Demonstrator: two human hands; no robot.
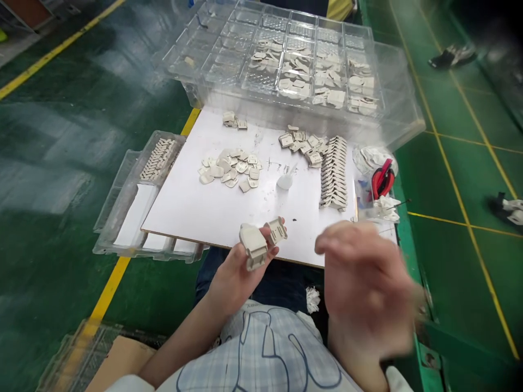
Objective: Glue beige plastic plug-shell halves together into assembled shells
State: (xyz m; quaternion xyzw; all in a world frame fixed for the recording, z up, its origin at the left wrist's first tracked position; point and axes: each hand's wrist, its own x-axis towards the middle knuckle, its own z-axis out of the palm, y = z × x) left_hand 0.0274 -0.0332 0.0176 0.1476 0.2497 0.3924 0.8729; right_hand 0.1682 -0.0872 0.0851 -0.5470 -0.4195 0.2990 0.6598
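My left hand (237,275) is closed around a beige plastic part (254,245) with a rounded flap, just off the board's front edge. A second, smaller slotted beige piece (277,231) sits at its fingertips. To the right, my right hand (365,277) is raised and smeared by motion; its fingers are too blurred to read. On the white board (192,207) lie a pile of rounded flaps (231,167), a heap of slotted pieces (304,144) and a long row of joined parts (334,174). A small translucent bottle (285,179) stands between them.
Behind the board, a clear compartment tray (261,81) holds more beige pieces. Red-handled pliers (383,178) and crumpled white paper (386,208) lie at the right. Left of the board is a clear tray (106,245) with stacked parts. A cardboard piece (120,359) is at lower left.
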